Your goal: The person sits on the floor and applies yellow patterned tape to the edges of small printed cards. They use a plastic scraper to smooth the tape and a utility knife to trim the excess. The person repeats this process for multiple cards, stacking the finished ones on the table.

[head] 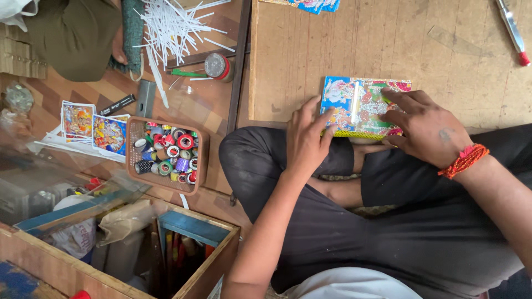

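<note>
**Both hands press a printed picture at the board's near edge**

Nearest the camera, the person sits cross-legged in dark trousers [343,221]. The left hand [306,138] lies open, fingers spread, pressing the left end of a colourful printed picture [363,105]. The right hand [424,127], with a red thread band [464,160] at its wrist, lies flat on the right end, fingers extended; neither hand grips anything. The picture lies flat at the near edge of the wooden board [388,44], just above the knees, with a shiny strip, perhaps tape, running across its middle. Judging from this, the picture is already placed and is being smoothed or held down; whether more remains cannot be told.

To the left sits one brown basket [132,158] filled with many small coloured rolls, too many to count surely. Beyond it lie two similar prints [94,130]. At the lower left stands one open wooden box [213,266]. Farther off lies a heap of white sticks [172,25], one red-edged tape roll [218,65], and, at the board's far right corner, one red-tipped tool [512,30].
</note>
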